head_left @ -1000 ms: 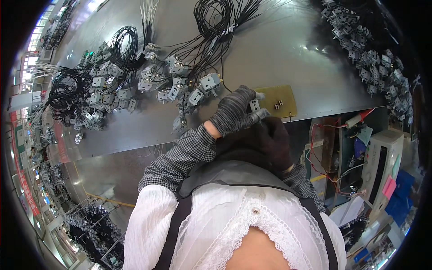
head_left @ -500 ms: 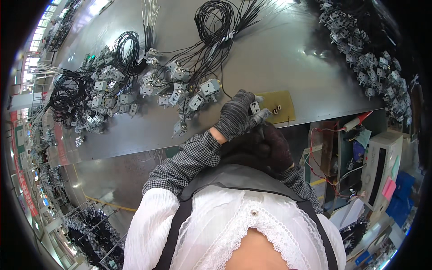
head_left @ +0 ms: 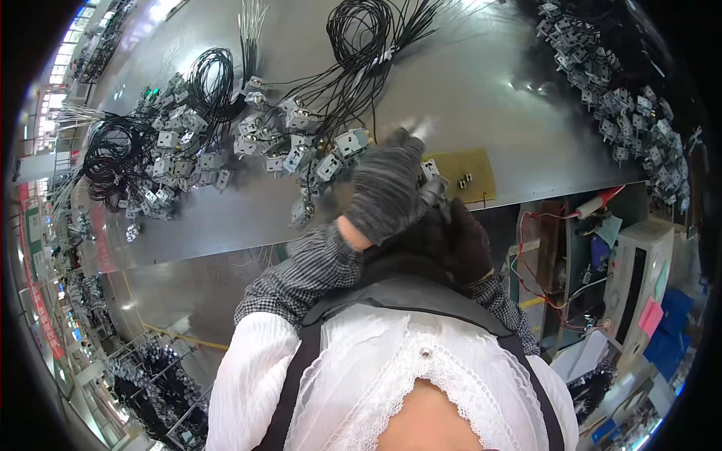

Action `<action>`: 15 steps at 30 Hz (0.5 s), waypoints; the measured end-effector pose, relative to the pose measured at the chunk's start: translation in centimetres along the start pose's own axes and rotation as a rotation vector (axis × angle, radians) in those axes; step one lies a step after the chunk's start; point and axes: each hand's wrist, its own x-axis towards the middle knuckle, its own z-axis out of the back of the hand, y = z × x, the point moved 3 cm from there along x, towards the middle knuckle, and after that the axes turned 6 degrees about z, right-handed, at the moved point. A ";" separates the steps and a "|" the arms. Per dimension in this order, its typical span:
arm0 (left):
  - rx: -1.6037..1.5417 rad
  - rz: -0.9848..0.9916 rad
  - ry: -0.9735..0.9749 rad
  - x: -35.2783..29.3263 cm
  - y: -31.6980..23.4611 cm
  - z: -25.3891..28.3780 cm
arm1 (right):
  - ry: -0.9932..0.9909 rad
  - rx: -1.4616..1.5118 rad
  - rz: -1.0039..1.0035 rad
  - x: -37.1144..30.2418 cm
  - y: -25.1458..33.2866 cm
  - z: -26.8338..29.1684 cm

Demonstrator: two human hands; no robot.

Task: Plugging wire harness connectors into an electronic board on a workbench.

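Note:
My left hand [head_left: 387, 184], in a grey knitted glove, hovers at the table's front edge, blurred by motion. Its fingers reach up and away from the thumb, and nothing shows between them. Near the thumb, a small grey block with dark holes [head_left: 429, 169] sits at the left end of a yellow board [head_left: 480, 167]. Short brass-coloured pins [head_left: 465, 180] stand on that board. My right hand [head_left: 468, 244], in a dark maroon glove, is below the board, close to my body; its fingers are mostly hidden in shadow. Left of my left hand lie several grey metal-and-plastic blocks [head_left: 329, 167] on black wires.
Coiled black wires [head_left: 359, 34] and another block pile [head_left: 177, 161] cover the metal table's [head_left: 481, 90] left side. More blocks [head_left: 620, 113] line its right edge. Below right are a red-handled probe [head_left: 599, 201] with red wires and a white box-shaped device [head_left: 639, 278].
My left hand's fingers have lifted up and away from the block on the yellow board, opening from the thumb. My right hand has shifted only slightly.

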 end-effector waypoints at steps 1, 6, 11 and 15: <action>-0.003 -0.004 0.003 0.8 0.2 1.5 | -0.003 0.002 0.004 0.2 -0.4 1.0; 0.233 0.154 0.300 1.4 8.0 3.6 | 0.218 0.136 -0.194 0.6 -0.9 1.0; -0.030 0.165 0.140 1.1 5.5 1.5 | 0.095 -0.129 -0.022 1.5 0.9 -1.4; -0.398 0.179 0.121 -0.7 3.5 0.1 | 0.044 -0.411 0.160 2.7 3.6 -0.5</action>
